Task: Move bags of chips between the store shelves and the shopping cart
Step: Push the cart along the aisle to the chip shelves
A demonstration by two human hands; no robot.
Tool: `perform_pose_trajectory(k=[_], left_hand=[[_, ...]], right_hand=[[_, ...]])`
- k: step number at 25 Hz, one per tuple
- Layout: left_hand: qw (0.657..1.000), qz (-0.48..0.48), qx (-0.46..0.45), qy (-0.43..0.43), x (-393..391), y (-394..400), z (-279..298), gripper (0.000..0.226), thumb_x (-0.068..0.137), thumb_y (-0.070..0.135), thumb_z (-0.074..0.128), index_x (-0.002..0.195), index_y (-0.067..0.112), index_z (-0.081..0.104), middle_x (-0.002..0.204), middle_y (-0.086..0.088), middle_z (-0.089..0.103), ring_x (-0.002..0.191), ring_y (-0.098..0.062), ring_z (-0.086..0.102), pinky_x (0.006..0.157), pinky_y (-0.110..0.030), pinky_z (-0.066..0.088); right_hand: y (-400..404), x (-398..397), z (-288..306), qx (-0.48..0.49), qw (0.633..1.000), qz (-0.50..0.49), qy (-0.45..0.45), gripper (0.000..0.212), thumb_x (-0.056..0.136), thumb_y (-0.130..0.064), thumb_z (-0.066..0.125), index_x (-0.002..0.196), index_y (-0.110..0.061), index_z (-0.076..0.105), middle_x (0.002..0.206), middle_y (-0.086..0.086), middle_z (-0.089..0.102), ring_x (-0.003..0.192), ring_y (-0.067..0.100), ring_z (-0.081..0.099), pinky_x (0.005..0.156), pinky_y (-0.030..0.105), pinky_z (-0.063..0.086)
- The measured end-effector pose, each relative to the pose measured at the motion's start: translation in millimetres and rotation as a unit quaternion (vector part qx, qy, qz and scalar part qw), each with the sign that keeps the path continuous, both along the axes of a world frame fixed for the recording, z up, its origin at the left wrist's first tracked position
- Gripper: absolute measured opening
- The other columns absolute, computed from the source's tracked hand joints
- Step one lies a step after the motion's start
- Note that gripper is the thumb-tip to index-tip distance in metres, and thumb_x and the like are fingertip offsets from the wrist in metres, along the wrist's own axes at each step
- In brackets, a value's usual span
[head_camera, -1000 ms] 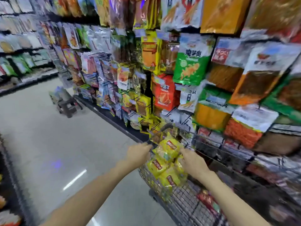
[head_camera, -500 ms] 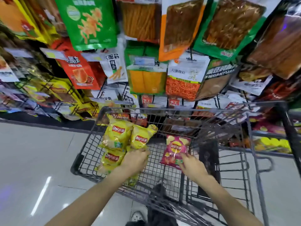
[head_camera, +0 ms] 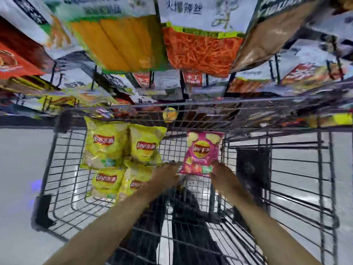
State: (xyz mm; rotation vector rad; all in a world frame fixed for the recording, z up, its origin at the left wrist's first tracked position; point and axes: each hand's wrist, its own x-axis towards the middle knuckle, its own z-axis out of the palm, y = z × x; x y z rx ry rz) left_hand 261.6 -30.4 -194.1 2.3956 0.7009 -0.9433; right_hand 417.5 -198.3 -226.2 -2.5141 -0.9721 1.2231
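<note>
Below me stands a wire shopping cart (head_camera: pixel 63 169). Several yellow bags of chips (head_camera: pixel 104 144) lie together in its left half. A pink bag of chips (head_camera: pixel 202 152) lies in the middle of the basket. My right hand (head_camera: pixel 222 174) grips the pink bag's lower right corner. My left hand (head_camera: pixel 167 174) is at the pink bag's lower left corner, between it and the yellow bags. Its fingers are blurred, so its grip does not show.
Hanging snack packets fill the store shelves (head_camera: pixel 118 41) just beyond the cart's far rim, among them an orange-red packet (head_camera: pixel 200 52). A black seat flap (head_camera: pixel 252 167) closes the cart's right part. Grey floor (head_camera: pixel 19 169) lies to the left. Dark trouser legs show through the wire.
The yellow bags went from my hands into the cart's left half. My left hand has left them and moved right to the pink bag. The view has tilted down and closer.
</note>
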Motion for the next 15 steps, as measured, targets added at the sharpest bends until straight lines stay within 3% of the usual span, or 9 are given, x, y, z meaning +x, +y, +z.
perform_pose_trajectory(k=[3, 6, 9, 13, 15], left_hand=[[1.000, 0.017, -0.017, 0.007, 0, 1, -46, 0.061, 0.100, 0.047, 0.042, 0.153, 0.024, 0.025, 0.151, -0.007, 0.040, 0.132, -0.029, 0.049, 0.099, -0.045, 0.049], [0.997, 0.064, -0.041, 0.014, 1, 3, -93, 0.065, 0.098, 0.045, 0.050, 0.154, 0.020, 0.025, 0.147, -0.009, 0.045, 0.128, -0.029, 0.051, 0.096, -0.041, 0.050], [0.990, 0.120, -0.079, -0.008, 15, -4, -125, 0.073, 0.096, 0.050, 0.053, 0.154, 0.016, 0.026, 0.140, -0.015, 0.051, 0.127, -0.031, 0.051, 0.101, -0.039, 0.045], [0.958, 0.252, -0.129, -0.053, 27, -16, -158, 0.099, 0.072, 0.088, 0.046, 0.147, 0.025, 0.030, 0.128, -0.009, 0.064, 0.111, -0.030, 0.064, 0.093, -0.048, 0.054], [0.941, 0.299, -0.152, -0.050, 30, -20, -163, 0.098, 0.070, 0.083, 0.058, 0.145, 0.027, 0.029, 0.123, -0.004, 0.067, 0.104, -0.027, 0.067, 0.086, -0.044, 0.058]], right_hand=[[0, 14, -53, -0.037, 0.997, -0.056, 0.031, 0.039, 0.088, -0.016, 0.065, 0.125, -0.014, 0.052, 0.109, 0.015, 0.063, 0.099, 0.033, 0.064, 0.075, 0.041, 0.053], [6, 23, -81, -0.031, 0.994, -0.101, 0.033, 0.046, 0.094, -0.016, 0.060, 0.136, -0.006, 0.047, 0.122, 0.019, 0.059, 0.111, 0.036, 0.060, 0.087, 0.041, 0.052], [12, 29, -96, 0.019, 0.984, -0.170, 0.057, 0.047, 0.097, -0.011, 0.058, 0.140, 0.000, 0.043, 0.131, 0.021, 0.055, 0.119, 0.033, 0.055, 0.091, 0.026, 0.040], [21, 33, -122, 0.040, 0.964, -0.229, 0.132, 0.046, 0.100, -0.033, 0.054, 0.135, -0.005, 0.042, 0.120, 0.012, 0.063, 0.097, 0.026, 0.063, 0.071, 0.017, 0.043], [27, 37, -132, 0.035, 0.952, -0.258, 0.160, 0.045, 0.102, -0.034, 0.051, 0.134, -0.004, 0.039, 0.108, 0.006, 0.060, 0.079, 0.016, 0.059, 0.051, 0.006, 0.041]])
